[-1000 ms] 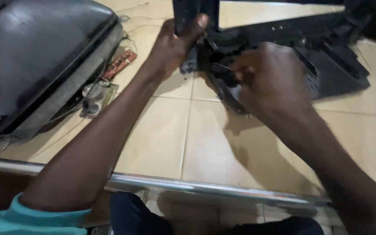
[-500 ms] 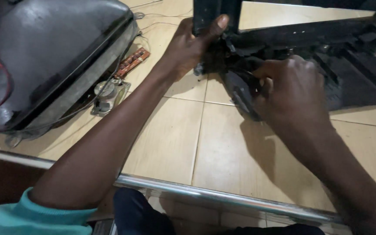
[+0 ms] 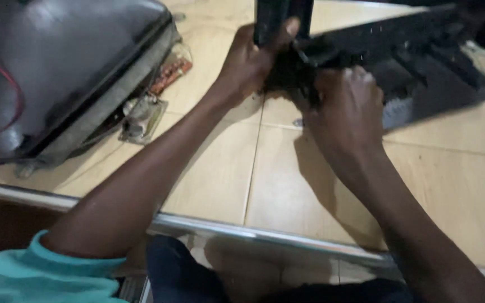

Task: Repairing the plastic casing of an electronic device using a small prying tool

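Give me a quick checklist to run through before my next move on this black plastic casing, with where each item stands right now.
1. Left hand grips the upright black part of the casing: ok, thumb wrapped over it.
2. Right hand is on the black plastic casing at the joint: ok.
3. What the right hand holds is identified: cannot tell, fingers hide it.
4. Casing rests on the tiled floor: ok at its far end; near end hidden by the hands.
5. Picture tube with its small circuit board lies apart from both arms: ok.
6. Small metal bit on the floor accounted for: cannot tell what it is.
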